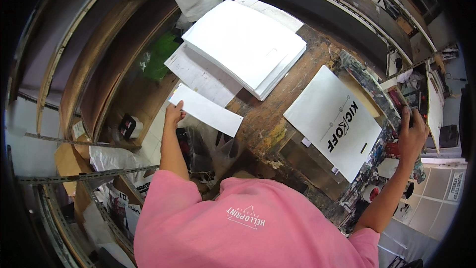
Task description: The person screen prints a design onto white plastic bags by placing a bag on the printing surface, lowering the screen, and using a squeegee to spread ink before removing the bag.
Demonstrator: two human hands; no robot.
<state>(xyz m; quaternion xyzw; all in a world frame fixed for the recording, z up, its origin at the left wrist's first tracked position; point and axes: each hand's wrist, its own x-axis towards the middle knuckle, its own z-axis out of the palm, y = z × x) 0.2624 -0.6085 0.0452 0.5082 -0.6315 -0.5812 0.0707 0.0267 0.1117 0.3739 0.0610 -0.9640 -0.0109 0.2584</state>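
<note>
Left hand (174, 112): the left end of the white paper strip (207, 111) is being clamped by it, left of the frame centre.
Right hand (414, 131): it is being held well apart from the left, at the right edge; whether anything is being gripped cannot be told.
Strip: its far end is not being supported by a hand; it could be creased or dropped if the grip is loosened.
Lettered sheet (333, 119): it is being supported by the stained wooden table (267, 125), right of centre; its face could be smudged if a sleeve is dragged over it.
Round container (371, 193): it could be tipped, lower right, by a careless forearm.
Paper stack (243, 44): its uneven edges, upper centre, could be shifted by a knock.
</note>
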